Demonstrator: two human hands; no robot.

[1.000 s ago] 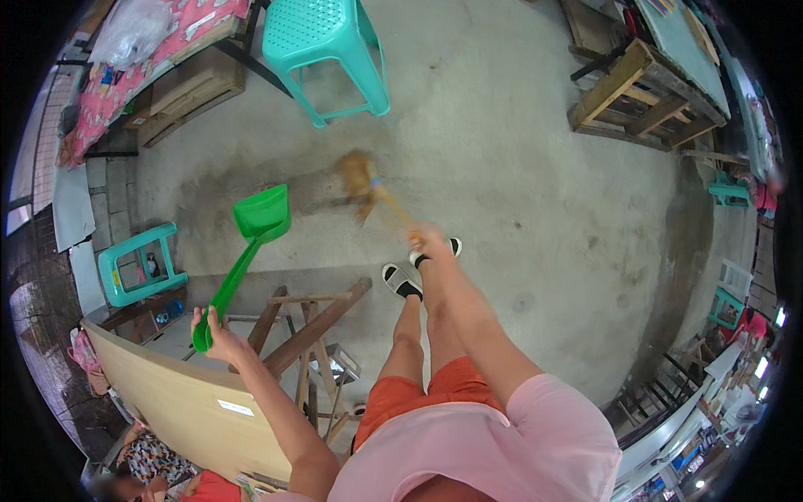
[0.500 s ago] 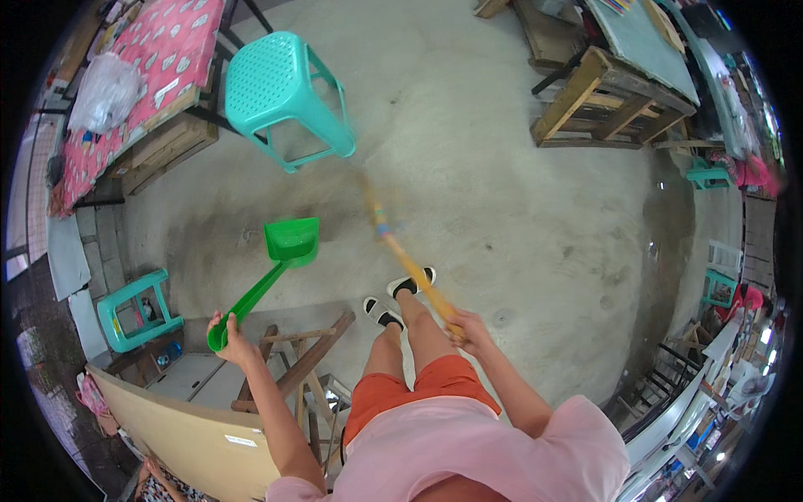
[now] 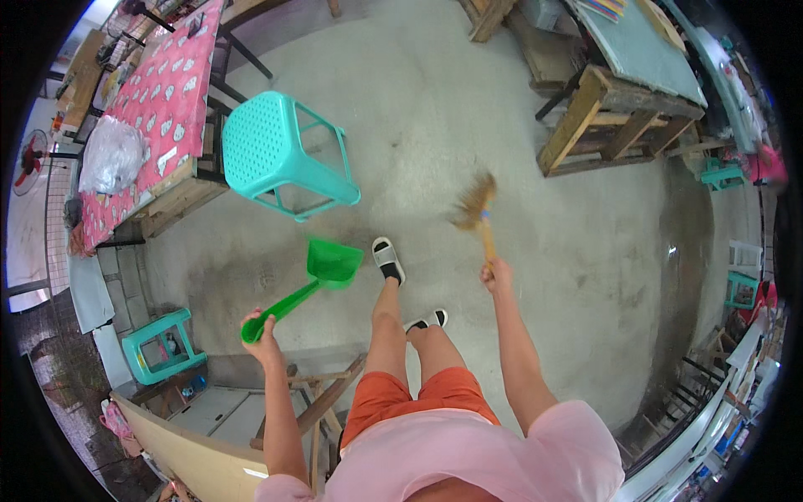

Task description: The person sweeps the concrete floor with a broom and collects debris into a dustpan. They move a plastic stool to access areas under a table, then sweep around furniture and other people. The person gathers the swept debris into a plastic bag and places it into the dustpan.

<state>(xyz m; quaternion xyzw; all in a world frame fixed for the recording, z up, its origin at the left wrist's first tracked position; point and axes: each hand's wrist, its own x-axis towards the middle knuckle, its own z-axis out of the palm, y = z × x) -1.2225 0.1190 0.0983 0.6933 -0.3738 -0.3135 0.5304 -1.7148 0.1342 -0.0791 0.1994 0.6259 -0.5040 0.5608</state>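
My left hand (image 3: 261, 335) is closed round the handle end of a green long-handled dustpan (image 3: 294, 299), whose scoop hangs out ahead of me, left of my feet. In my right hand (image 3: 497, 274) is the wooden handle of a straw broom (image 3: 477, 207). Its bristles fan out away from me and look slightly smeared by motion. Whether the scoop or the bristles touch the concrete floor, I cannot tell. My forward foot in a light sandal (image 3: 387, 258) is just right of the scoop.
A turquoise plastic stool (image 3: 280, 151) stands ahead left, beside a table with a pink cloth (image 3: 171, 92) bearing a plastic bag (image 3: 115, 155). Another turquoise stool (image 3: 163, 347) is at the left. A wooden frame (image 3: 619, 125) under a table is ahead right. Wooden legs (image 3: 326, 397) stand near my left arm.
The broom has swung to the right and its bristles now show. The dustpan has shifted right. My left foot has stepped forward, and the stool sits lower in the view.
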